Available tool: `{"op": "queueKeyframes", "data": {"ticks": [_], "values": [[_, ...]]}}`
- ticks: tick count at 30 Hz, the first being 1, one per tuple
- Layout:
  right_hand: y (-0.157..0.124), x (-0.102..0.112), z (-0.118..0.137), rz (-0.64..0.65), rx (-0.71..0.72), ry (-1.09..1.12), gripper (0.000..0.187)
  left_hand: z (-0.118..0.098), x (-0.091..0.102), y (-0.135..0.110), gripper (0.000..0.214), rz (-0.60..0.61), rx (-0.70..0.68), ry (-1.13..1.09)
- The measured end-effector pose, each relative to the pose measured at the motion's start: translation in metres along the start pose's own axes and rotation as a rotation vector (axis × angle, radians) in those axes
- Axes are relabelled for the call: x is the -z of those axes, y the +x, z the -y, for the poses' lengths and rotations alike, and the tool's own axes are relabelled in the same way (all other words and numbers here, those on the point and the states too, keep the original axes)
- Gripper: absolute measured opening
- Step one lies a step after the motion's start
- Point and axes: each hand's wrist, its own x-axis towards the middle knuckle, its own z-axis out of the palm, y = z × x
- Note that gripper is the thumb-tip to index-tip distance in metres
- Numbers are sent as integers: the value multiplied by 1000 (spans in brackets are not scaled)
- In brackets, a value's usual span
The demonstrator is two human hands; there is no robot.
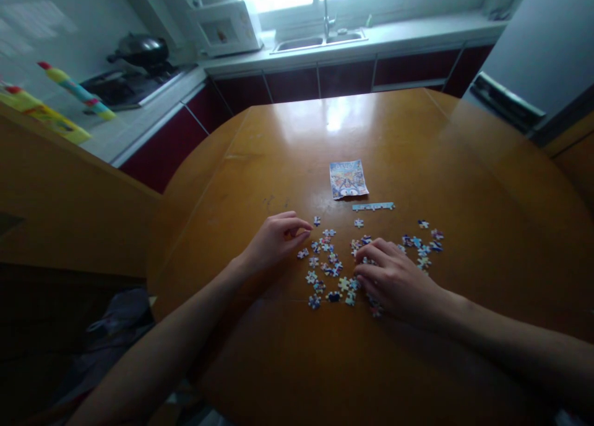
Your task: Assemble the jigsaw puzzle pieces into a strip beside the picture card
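Note:
Several small jigsaw pieces point(327, 268) lie scattered on a round wooden table point(417, 141). My left hand point(273, 240) rests on the table at the left edge of the scatter, fingers curled together in a pinch; whether a piece is in them I cannot make out. My right hand point(394, 281) lies over pieces in the middle of the scatter, fingers bent and pressing down on them. A short joined strip of pieces point(373, 206) sits beyond the scatter. Behind it lies a small picture card point(348, 178).
A kitchen counter with a sink point(320, 41) runs under the window behind the table. A white microwave point(225, 29) and a stove with a dark pot point(139, 50) stand at the back left. Coloured bottles point(77, 91) stand on the far left.

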Motion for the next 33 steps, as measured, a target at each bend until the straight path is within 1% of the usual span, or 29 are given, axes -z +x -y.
{"op": "queueKeyframes", "data": {"ticks": [3,6,9,14,18,23,25,28,33], "values": [[2,1,-1,-55,-33,113,19,0,-1,-1,9,30,-3,-23],[4,4,-4,-140,-72,196,20,-1,-1,-3,8,70,-16,-49],[6,12,-10,-229,-111,244,19,-3,1,-4,8,63,-11,-50],[8,32,-31,-394,-203,207,19,-3,3,-2,11,9,27,-42],[5,46,-51,-523,-320,152,19,-3,-2,-3,11,6,46,-74],[1,58,-68,-621,-419,111,21,-6,-10,-4,13,10,113,-169],[0,61,-74,-643,-448,106,21,-7,-13,-4,13,21,96,-142],[0,64,-80,-658,-475,103,21,-8,-16,-3,14,52,32,-38],[0,70,-83,-712,-493,108,23,-2,-19,1,11,75,-83,55]]}}
